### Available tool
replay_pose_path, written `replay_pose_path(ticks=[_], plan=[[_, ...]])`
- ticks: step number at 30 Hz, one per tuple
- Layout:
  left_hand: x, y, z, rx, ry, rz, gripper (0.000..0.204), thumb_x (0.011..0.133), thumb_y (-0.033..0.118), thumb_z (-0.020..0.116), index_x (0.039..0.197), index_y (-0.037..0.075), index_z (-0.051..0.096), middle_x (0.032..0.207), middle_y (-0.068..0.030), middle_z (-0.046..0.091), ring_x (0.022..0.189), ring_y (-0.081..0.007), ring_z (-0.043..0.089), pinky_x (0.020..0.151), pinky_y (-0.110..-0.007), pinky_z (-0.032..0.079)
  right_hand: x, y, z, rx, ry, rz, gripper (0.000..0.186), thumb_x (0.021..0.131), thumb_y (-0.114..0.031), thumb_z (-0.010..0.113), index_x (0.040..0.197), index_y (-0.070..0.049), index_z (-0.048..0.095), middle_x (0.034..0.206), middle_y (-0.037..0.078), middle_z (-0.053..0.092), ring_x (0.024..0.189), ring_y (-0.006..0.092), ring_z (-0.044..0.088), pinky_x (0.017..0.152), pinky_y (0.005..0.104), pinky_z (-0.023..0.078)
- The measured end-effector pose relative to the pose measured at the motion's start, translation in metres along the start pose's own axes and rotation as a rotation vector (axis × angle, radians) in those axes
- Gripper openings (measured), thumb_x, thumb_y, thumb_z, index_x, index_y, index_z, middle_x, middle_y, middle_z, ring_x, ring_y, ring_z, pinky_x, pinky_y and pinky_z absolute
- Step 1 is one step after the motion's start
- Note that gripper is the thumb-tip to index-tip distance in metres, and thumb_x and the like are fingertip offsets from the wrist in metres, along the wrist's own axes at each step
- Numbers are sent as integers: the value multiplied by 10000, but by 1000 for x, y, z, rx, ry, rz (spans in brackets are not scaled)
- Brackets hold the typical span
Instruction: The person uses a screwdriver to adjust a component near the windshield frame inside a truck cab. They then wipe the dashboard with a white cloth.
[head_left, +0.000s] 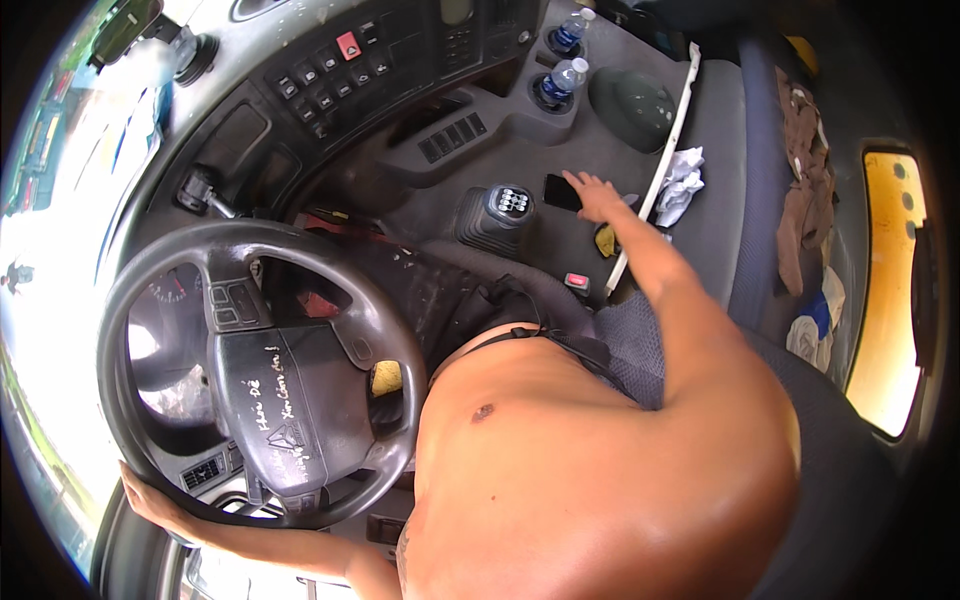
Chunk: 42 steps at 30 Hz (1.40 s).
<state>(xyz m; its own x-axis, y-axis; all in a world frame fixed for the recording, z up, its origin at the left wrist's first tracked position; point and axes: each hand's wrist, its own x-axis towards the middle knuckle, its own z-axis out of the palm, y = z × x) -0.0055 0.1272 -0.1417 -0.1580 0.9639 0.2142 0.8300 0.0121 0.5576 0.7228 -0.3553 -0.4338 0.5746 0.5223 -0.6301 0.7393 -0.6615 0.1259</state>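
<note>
My left hand (152, 500) is at the lower left, closed round the outer rim of the black steering wheel (272, 375). Part of its fingers is hidden behind the rim. Stretched out to the right, my right hand (597, 197) has its fingers apart at the edge of a flat black object like a phone (560, 192), which lies on the grey console. Whether the fingertips touch it I cannot tell. Left of that object stands a gear lever (510, 203) with a shift pattern on its knob. A small yellow object (605, 241) lies just below my right wrist.
A long white strip (672, 130) runs across the console beside my right forearm, with crumpled white paper (682, 186) next to it. Two water bottles (562, 80) stand in cup holders. A red seat-belt buckle (577, 281) and brown cloth (803, 180) are also there. Switches (325, 75) line the dashboard.
</note>
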Motion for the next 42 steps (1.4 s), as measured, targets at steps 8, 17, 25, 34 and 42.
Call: replay_pose_path(ticks=[8, 17, 25, 34, 42], plan=[[5, -7, -1, -45, 1, -43, 496, 1015, 343, 487, 1335, -25, 576, 1389, -179, 569, 1281, -274, 534, 1093, -353, 371, 19, -14, 41, 92, 112, 108, 937, 740, -201, 832, 1508, -197, 295, 1407, 75, 454, 1333, 308, 426, 1050, 570, 391], [1, 2, 0, -26, 19, -68, 493, 1019, 339, 465, 1338, -20, 578, 1390, -176, 569, 1293, -275, 525, 1104, -354, 365, 52, -37, 32, 519, 439, 288, 897, 689, -396, 849, 1381, -54, 392, 1312, 156, 515, 1234, 353, 502, 998, 513, 446], [-5, 9, 0, -73, 21, -82, 503, 1020, 343, 458, 1344, -25, 571, 1385, -170, 574, 1278, -274, 533, 1094, -353, 373, 105, -94, -13, 734, 807, 300, 873, 688, -463, 853, 1248, 19, 387, 1218, 251, 532, 1175, 415, 518, 963, 478, 457], [-3, 6, -1, -60, 30, -86, 505, 1015, 347, 467, 1341, -24, 576, 1376, -167, 581, 1259, -266, 542, 1081, -348, 381, 135, -83, -21, 914, 788, 196, 806, 721, -438, 856, 1211, 14, 403, 1222, 251, 550, 1106, 412, 574, 929, 462, 471], [-1, -1, -1, -46, 42, -51, 468, 995, 291, 486, 1318, -30, 594, 1341, -165, 603, 1218, -263, 565, 1060, -356, 400, 134, -51, -29, 960, 527, 136, 764, 774, -478, 809, 1272, -8, 471, 1111, 212, 649, 1051, 347, 643, 907, 406, 495]])
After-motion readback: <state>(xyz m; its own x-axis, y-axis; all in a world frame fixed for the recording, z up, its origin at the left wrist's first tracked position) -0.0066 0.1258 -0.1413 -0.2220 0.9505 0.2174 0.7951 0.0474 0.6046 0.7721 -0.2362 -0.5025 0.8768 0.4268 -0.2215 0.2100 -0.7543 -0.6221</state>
